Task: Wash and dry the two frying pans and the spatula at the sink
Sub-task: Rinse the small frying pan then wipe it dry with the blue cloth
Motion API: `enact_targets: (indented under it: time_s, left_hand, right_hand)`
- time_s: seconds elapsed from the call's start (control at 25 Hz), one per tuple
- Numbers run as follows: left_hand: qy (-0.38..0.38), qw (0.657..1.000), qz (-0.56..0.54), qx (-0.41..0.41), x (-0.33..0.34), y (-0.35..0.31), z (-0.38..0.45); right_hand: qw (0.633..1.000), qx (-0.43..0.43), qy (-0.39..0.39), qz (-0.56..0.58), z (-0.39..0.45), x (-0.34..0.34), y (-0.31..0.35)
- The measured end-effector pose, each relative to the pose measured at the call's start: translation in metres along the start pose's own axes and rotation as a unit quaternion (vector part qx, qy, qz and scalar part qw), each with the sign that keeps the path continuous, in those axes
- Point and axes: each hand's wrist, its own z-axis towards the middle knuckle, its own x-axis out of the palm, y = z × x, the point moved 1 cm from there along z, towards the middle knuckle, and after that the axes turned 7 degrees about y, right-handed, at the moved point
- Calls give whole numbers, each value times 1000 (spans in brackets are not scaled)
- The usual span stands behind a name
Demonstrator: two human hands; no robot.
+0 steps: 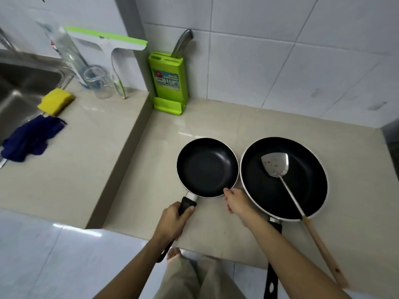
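The left hand [172, 221] is wrapped around the black handle of the small frying pan [207, 167], thumb lying along the top of the grip. The pan sits flat on the beige worktop [194, 126] just ahead of that hand, its dark inside bare. The right hand [236, 201] reaches in from the right with fingers fairly straight, holding nothing; its fingertips [226, 192] touch the near rim of the small pan.

Just to the right of the right hand lies the large frying pan [285, 180], its rim almost meeting the small pan's rim, its black handle running back under the right forearm. Inside it rests the spatula [275, 165], metal blade on the pan floor, its wooden handle slanting out over the near rim to the right of the right arm.

Far ahead of the left hand a green knife block [169, 83] stands against the tiled wall. Well off to the left, on a raised part of the worktop, lie a yellow sponge [56, 101] and a dark blue cloth [32, 140] beside the steel sink [19, 87]; a clear cup [100, 84] and a white-and-green squeegee [112, 44] stand behind them.
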Motion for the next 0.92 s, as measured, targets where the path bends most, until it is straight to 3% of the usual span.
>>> enact_targets:
  time_s: [0.28,0.48,0.68,0.72,0.8,0.88,0.92]
  left_hand:
    - [-19,1000,-14,-19,21,15,18]
    - [-24,1000,10,-14,24,22,32]
    - [78,990,-51,-101,24,11,37]
    - [76,990,-18,-118,22,7,39]
    - [-30,981,165,-93,16,-1,41]
    - [-171,952,251,46,19,-17,35]
    - [-194,943,239,128,27,-28,29]
  right_hand:
    - [999,-22,18,-24,25,-5,-14]
    - [999,-50,-16,-3,25,6,-21]
    - [997,-77,14,8,1,-1,-19]
    - [994,-102,21,-15,-10,-7,-24]
    - [984,-160,-3,-82,-33,-29,-39]
    - [963,-212,-88,-138,-61,-66,-58]
    - [945,-229,-157,-175,-75,-88,-70]
